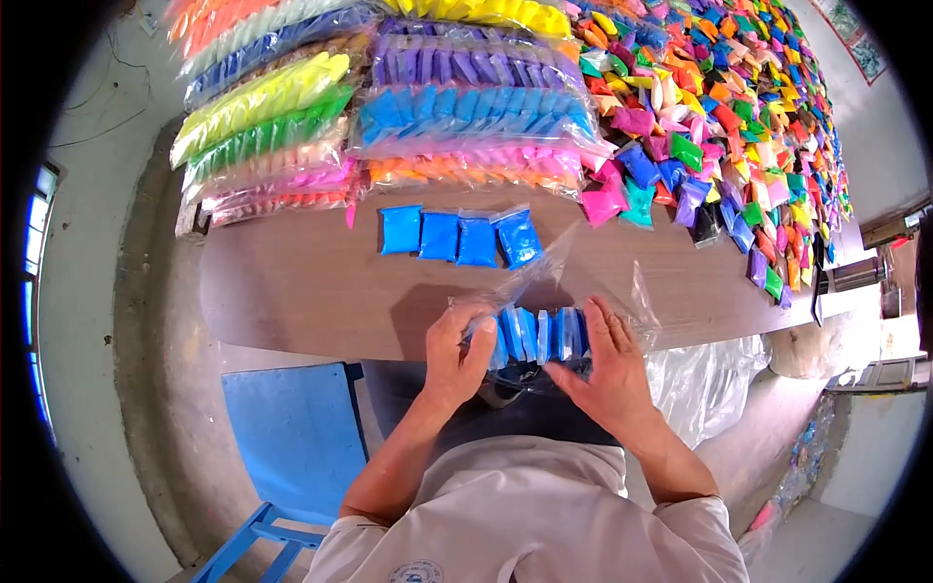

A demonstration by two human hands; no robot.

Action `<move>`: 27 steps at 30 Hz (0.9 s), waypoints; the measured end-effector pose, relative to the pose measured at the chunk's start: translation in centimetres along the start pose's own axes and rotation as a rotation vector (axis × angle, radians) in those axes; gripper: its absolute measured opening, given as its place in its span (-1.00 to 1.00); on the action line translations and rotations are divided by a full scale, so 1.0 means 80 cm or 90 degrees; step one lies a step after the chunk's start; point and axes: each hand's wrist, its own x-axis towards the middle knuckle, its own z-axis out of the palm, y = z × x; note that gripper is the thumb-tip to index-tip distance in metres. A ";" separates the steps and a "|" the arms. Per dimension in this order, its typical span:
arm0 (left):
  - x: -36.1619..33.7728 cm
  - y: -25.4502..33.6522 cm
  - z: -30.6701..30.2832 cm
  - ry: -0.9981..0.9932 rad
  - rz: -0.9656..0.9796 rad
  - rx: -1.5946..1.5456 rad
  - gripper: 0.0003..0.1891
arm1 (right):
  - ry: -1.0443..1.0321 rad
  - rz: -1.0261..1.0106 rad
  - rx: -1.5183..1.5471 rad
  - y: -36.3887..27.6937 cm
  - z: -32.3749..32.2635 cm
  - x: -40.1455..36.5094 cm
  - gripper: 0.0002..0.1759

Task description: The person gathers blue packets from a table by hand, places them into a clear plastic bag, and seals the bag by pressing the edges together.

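A row of small blue packets stands on edge inside a clear plastic bag at the table's front edge. My left hand presses on the left end of the row, its fingers curved around the bag. At the right end my right hand holds the other side, thumb below and fingers above. The bag's loose, open-looking film spreads up and to the right. Beyond the hands, several blue packets lie side by side on the brown table.
Stacked clear bags of coloured packets cover the table's back left. A big heap of loose, mixed-colour packets fills the back right. A blue chair stands at the lower left, and clear plastic sheeting hangs at the right front.
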 end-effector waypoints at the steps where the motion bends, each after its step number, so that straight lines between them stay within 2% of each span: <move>1: 0.000 0.000 0.000 0.000 0.000 0.001 -0.83 | 0.026 -0.009 -0.027 0.004 0.011 -0.001 -0.08; 5: -0.001 0.000 -0.002 -0.002 -0.019 0.003 -0.83 | 0.045 -0.033 -0.020 -0.005 0.008 0.005 -0.10; 8: -0.001 -0.005 0.000 0.001 -0.011 -0.002 -0.82 | 0.066 -0.045 -0.006 -0.017 -0.023 0.010 -0.18; 10: -0.001 -0.005 -0.001 0.012 0.001 0.000 -0.82 | 0.042 -0.026 0.084 -0.019 -0.054 0.013 -0.30; 11: 0.000 -0.001 -0.001 0.002 -0.004 -0.005 -0.82 | 0.065 -0.035 0.157 -0.023 -0.070 0.017 -0.53; 12: 0.002 0.003 -0.001 -0.008 -0.007 -0.009 -0.81 | 0.063 -0.044 0.158 -0.022 -0.086 0.023 -0.53; 14: 0.002 0.006 0.000 0.005 -0.011 -0.018 -0.82 | 0.097 -0.107 0.192 -0.021 -0.113 0.041 -0.71; 15: 0.003 0.005 -0.001 -0.006 -0.007 -0.023 -0.82 | 0.096 -0.114 0.195 -0.023 -0.120 0.059 -0.71; 17: 0.003 0.004 -0.002 -0.013 0.002 -0.019 -0.81 | 0.148 -0.214 0.020 -0.028 -0.131 0.111 -0.82; 19: 0.002 0.002 -0.002 -0.015 0.000 -0.021 -0.81 | 0.062 -0.213 0.031 -0.025 -0.115 0.163 -0.79; 20: 0.002 0.001 -0.003 -0.021 -0.001 -0.028 -0.81 | 0.063 -0.220 0.033 -0.017 -0.103 0.187 -0.79; 22: 0.002 0.002 -0.002 -0.007 0.010 -0.014 -0.80 | -0.102 -0.269 0.026 0.002 -0.073 0.228 -0.64; 23: 0.001 0.003 -0.002 -0.001 0.016 -0.003 -0.80 | -0.102 -0.277 0.025 0.006 -0.061 0.239 -0.64; 25: -0.002 0.004 -0.003 0.000 0.008 -0.009 -0.79 | -0.222 -0.321 -0.060 0.014 -0.036 0.256 -0.46; 27: -0.002 0.005 -0.004 -0.006 -0.006 -0.018 -0.79 | -0.220 -0.375 -0.045 0.038 -0.003 0.269 -0.42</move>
